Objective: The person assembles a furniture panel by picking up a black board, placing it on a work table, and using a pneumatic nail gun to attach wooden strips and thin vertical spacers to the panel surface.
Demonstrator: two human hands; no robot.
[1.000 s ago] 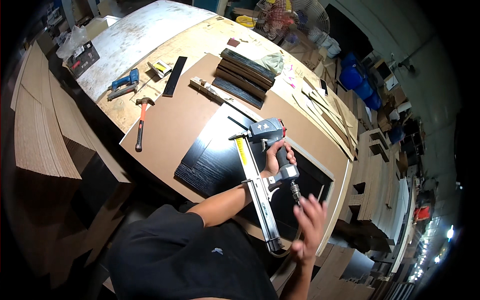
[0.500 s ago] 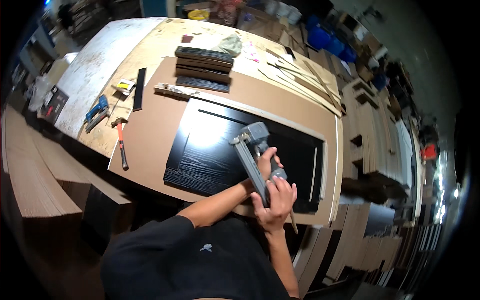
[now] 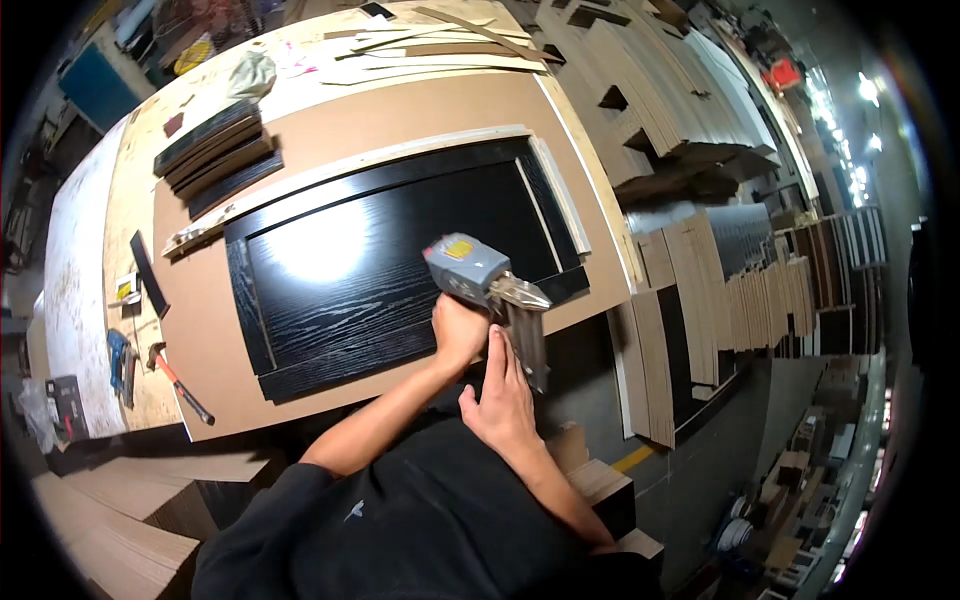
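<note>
A grey nail gun hangs over the near right part of a black wood-grain panel with a raised frame. My left hand is closed around the gun's handle, mostly hidden under its body. Its metal nose points right, and the blurred magazine runs down toward me. My right hand lies by the magazine with fingers stretched out and thumb apart; the fingertips appear to touch the gun. Light strips lie in the panel's right and left frame sections. A pale wooden batten runs along the panel's far edge.
Brown board covers the worktable under the panel. Dark slats are stacked at far left. A hammer, a blue staple gun and a black strip lie left. Thin offcuts lie at the back; board stacks stand right.
The nail gun has swung round, its nose now pointing right instead of left. My right hand has eased from gripping its rear to straight fingers beside the magazine. The view has turned rightward.
</note>
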